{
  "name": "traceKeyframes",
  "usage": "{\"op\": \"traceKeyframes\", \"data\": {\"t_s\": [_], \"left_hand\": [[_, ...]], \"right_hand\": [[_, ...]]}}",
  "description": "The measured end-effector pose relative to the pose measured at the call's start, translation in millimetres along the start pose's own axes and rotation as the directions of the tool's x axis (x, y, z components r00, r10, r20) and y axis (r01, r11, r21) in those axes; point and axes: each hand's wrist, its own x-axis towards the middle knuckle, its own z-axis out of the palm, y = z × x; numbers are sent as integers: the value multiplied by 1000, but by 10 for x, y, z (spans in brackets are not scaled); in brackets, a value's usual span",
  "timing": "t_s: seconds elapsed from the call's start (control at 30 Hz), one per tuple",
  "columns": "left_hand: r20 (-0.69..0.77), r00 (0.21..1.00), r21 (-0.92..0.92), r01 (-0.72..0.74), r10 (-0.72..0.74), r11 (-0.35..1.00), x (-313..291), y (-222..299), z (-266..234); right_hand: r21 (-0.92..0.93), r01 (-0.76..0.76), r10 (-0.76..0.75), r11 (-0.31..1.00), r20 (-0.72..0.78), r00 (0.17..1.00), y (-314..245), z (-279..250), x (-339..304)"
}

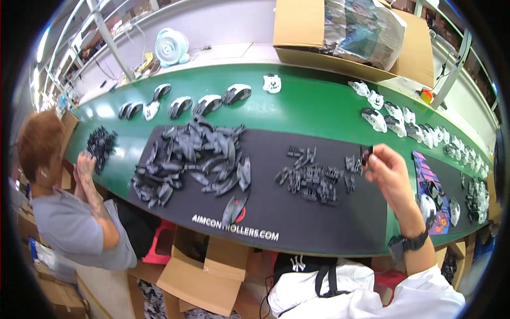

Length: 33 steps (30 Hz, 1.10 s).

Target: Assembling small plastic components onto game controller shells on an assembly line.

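While the left hand stays out of sight, the right hand (389, 171) pinches a small black part (366, 154) between its fingertips, raised just above the black mat (319, 223) near its right end. What kind of part cannot be made out. A pile of small black parts (313, 178) lies just left of it. Bare mat stretches toward the near edge.

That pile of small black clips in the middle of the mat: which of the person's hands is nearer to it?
Right. The right hand hovers at the right edge of the small black clips, pinching one small black part. The left hand is not in view.
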Motion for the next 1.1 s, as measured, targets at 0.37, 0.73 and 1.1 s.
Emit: {"op": "traceKeyframes", "data": {"t_s": [0.37,0.73,1.1], "left_hand": [[-114,858,-319,-509,501,799,4240,5974,-2810],[-168,968,-131,-210,187,969,6804,6586,-2305],[134,552,-798,553,823,-241,3467,6655,-1987]], "right_hand": [[377,-114,193,919,-180,965,480,-447,136],[488,-92,166,868,-109,980,286,-547,103],[447,49,50,893,-208,977,52,-499,118]]}}
